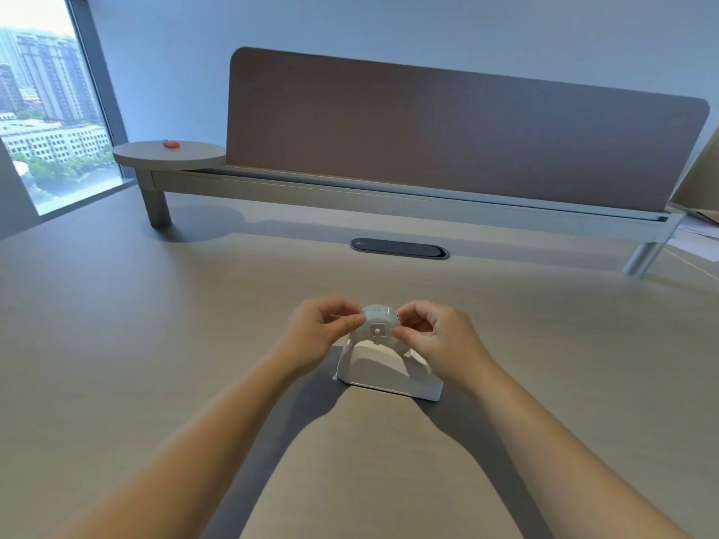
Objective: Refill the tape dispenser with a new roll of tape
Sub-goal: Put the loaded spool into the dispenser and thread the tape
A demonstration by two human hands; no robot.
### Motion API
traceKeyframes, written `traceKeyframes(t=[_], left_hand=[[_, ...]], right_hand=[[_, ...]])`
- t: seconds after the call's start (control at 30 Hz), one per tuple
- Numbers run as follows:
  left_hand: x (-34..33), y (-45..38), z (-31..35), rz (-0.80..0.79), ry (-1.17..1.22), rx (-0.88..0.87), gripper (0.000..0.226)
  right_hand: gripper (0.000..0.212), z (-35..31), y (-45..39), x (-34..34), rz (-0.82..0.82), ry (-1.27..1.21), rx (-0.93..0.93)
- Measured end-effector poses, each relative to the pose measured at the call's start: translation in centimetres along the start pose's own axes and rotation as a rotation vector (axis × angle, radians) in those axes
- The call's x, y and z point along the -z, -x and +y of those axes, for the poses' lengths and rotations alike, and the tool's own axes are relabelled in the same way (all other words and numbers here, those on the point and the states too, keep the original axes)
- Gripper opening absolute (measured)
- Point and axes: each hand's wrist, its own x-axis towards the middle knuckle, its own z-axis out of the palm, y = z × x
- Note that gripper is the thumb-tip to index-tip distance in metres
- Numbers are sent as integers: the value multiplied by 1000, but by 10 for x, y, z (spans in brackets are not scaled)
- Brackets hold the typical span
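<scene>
A white tape dispenser (383, 369) stands on the beige desk in front of me. A small white tape roll (379, 322) with a square hub sits at the top of the dispenser, between my two hands. My left hand (319, 332) pinches the roll's left edge with thumb and forefinger. My right hand (439, 338) pinches its right edge the same way and hides part of the dispenser's right side. Whether the roll rests in the dispenser's cradle or is held just above it, I cannot tell.
A brown divider panel (447, 130) on a raised rail crosses the back of the desk. A dark oval cable port (398, 248) lies beyond the dispenser. At the far left, a round shelf (169, 152) carries a small red object (170, 143). Papers lie at the far right.
</scene>
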Motion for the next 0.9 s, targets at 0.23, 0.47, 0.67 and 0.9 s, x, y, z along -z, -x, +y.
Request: traceKeyframes(t=[0.23,0.47,0.67,0.9], left_hand=[[1,2,-2,-20,30,43,19],[0,1,-1,-37,12,79,15],[-1,1,1,-89,40,181,13],[-6,0,2,-74,93,278,24]], right_hand=[[12,-1,1,-2,-45,54,15],[12,2,1,-2,-61,126,16],[18,7,2,-1,-77,206,20],[21,11,3,-3,-44,135,23]])
